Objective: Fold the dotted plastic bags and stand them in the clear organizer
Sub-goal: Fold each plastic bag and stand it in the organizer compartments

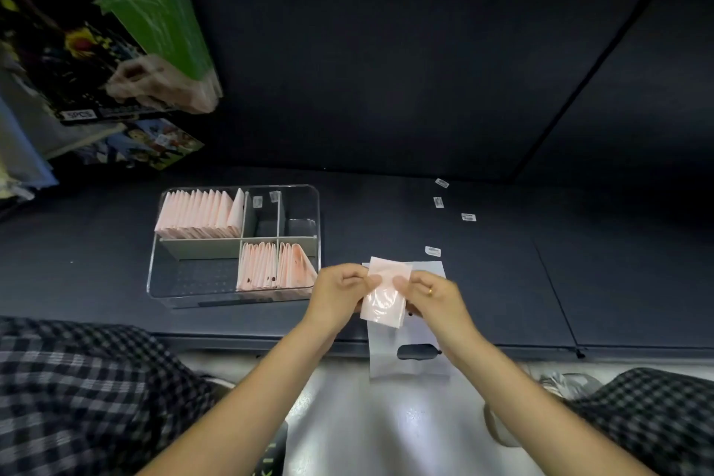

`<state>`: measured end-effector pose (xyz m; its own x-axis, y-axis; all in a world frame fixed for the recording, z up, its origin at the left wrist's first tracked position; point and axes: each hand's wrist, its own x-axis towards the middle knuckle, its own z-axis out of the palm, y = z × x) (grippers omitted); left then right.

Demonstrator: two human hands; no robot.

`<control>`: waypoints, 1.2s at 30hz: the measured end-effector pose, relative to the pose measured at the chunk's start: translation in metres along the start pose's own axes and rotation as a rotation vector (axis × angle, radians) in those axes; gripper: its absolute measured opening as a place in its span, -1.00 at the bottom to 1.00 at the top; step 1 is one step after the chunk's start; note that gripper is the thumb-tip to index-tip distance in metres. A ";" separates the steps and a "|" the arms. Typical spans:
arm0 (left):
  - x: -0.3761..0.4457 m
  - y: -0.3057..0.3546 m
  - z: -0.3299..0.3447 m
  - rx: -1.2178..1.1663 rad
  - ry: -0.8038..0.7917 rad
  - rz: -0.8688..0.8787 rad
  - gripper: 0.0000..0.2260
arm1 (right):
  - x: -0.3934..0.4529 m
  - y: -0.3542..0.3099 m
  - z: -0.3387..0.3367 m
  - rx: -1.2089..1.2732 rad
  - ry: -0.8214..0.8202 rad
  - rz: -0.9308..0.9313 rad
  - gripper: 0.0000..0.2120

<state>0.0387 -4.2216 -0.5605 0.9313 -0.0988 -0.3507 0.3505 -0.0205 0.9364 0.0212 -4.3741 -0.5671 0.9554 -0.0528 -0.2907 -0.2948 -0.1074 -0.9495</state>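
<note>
Just right of the clear organizer point(233, 243) on the dark counter point(502, 282), a pink plastic bag point(384, 296) is held up between both hands. The left hand point(339, 292) pinches the bag's left edge and the right hand point(432, 296), with a ring on one finger, pinches its right edge, so the bag sits between the two sets of fingertips. Folded pink bags point(199, 213) stand in the organizer's far-left and near-right compartments, and a flat white bag point(409, 352) lies beneath the hands.

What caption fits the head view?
Both hands, left hand and right hand, pinch a pink bag beside the part-filled clear organizer.
</note>
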 end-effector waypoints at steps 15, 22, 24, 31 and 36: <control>0.046 -0.032 -0.080 0.972 0.255 0.282 -0.88 | 0.036 0.003 0.025 -0.229 0.070 0.018 -0.71; 0.059 -0.066 -0.094 1.404 0.169 0.286 -0.62 | 0.060 -0.006 0.064 -0.357 0.046 -0.095 -0.65; 0.057 -0.070 -0.099 1.394 0.221 0.313 -0.64 | 0.070 -0.008 0.075 -0.504 0.049 -0.168 -0.61; 0.052 -0.078 -0.110 1.273 0.337 0.431 -0.85 | 0.092 -0.011 0.124 -1.237 -0.060 -0.337 -0.82; 0.049 -0.078 -0.108 1.122 0.387 0.451 -0.95 | 0.097 -0.014 0.152 -1.394 -0.083 -0.182 -0.82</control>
<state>0.0680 -4.1176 -0.6528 0.9801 -0.0248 0.1970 -0.1045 -0.9081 0.4055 0.1208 -4.2264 -0.6001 0.9654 0.1210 -0.2309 0.1019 -0.9904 -0.0930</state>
